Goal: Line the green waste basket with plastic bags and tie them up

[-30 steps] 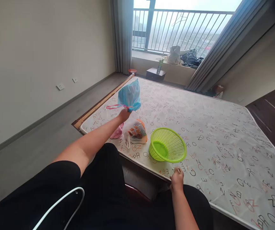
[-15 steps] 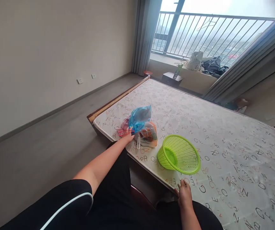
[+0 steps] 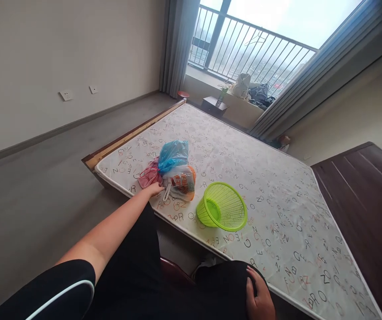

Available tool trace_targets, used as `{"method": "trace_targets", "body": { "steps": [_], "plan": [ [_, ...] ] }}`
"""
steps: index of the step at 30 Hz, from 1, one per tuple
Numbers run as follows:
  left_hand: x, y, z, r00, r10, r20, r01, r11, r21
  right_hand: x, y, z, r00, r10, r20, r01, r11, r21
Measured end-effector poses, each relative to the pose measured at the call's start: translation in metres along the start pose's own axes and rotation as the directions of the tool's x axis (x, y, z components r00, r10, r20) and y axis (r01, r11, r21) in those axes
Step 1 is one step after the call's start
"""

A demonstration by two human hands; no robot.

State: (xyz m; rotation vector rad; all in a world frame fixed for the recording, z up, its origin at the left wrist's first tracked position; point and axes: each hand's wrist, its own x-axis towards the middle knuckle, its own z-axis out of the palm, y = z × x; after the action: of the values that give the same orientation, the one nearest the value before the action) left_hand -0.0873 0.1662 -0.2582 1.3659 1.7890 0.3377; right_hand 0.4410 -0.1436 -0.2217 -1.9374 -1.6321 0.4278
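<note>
My left hand point(image 3: 155, 189) reaches to the near edge of a pink cloth bundle point(image 3: 150, 174) on the mattress. Its fingers look partly spread at the cloth, beside the white handle of a clear plastic bag with orange print point(image 3: 182, 183); no grasp is visible. Behind that bag sits a puffed-up blue plastic bag point(image 3: 174, 155), touching the pink cloth. A green plastic basket point(image 3: 224, 206), tilted with its mouth to the upper right, stands apart from both hands. My right hand point(image 3: 259, 293) lies on my knee, fingers apart, holding nothing.
The lettered white mattress point(image 3: 271, 209) sits in a wooden bed frame point(image 3: 131, 131), with a dark headboard point(image 3: 367, 204) at right. A small dark nightstand point(image 3: 214, 106) stands beyond, near the window. Clothes and bags point(image 3: 244, 86) lie on the sill. A grey curtain point(image 3: 173, 49) hangs there.
My right hand has drawn back from near the basket onto my knee. The left hand has slid slightly off the blue bag toward the mattress edge. The view has turned right.
</note>
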Motion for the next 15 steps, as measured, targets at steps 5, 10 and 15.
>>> {"method": "trace_targets", "body": {
  "steps": [5, 10, 15],
  "plan": [
    [0.004, 0.009, 0.011, 0.992, 0.072, 0.099, -0.08, 0.994, 0.08, -0.004, -0.01, 0.0, 0.988, 0.051, -0.146, -0.055, 0.998, -0.024],
    [0.002, 0.024, 0.02, 0.98, 0.131, 0.15, -0.153, 0.978, 0.142, 0.005, -0.018, 0.0, 0.983, 0.047, -0.177, -0.053, 0.998, -0.031],
    [0.0, 0.03, 0.021, 0.976, 0.163, 0.147, -0.187, 0.968, 0.17, 0.003, -0.018, 0.001, 0.983, 0.081, -0.163, -0.086, 0.996, -0.028]
  ]
}}
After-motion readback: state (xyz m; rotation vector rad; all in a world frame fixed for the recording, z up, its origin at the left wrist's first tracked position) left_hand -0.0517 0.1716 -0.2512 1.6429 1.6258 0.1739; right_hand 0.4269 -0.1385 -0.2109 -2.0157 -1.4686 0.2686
